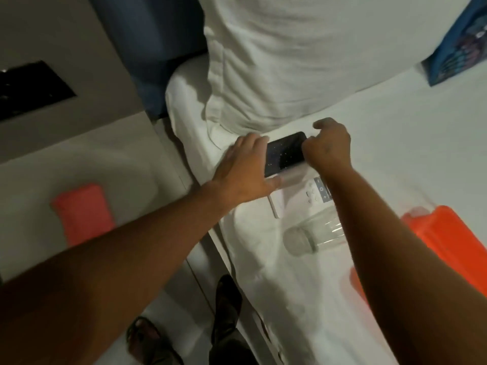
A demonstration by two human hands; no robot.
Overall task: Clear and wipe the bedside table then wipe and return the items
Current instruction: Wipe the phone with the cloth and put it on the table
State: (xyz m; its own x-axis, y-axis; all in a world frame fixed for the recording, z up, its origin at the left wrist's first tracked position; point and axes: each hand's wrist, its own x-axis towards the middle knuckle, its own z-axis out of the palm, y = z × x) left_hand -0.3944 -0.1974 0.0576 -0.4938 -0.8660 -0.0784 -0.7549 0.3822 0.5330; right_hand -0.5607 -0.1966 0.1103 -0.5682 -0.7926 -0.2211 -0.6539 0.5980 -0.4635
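A black phone (286, 152) is over the white bed sheet (395, 143), just below the pillow. My left hand (245, 169) grips its near-left edge with the thumb underneath. My right hand (329, 146) pinches its far-right end, fingers closed. The white bedside table (110, 159) is to the left, and a folded coral cloth (83, 214) lies on it. On the bed below the phone lie a white remote (316, 193) and a clear glass (313, 235) on its side.
A white pillow (290, 61) fills the top of the bed. A blue patterned box (456, 48) sits at the upper right. An orange object (453, 241) lies on the bed at right. A dark wall panel (29, 88) is above the table. My sandalled foot (147, 341) stands on the floor.
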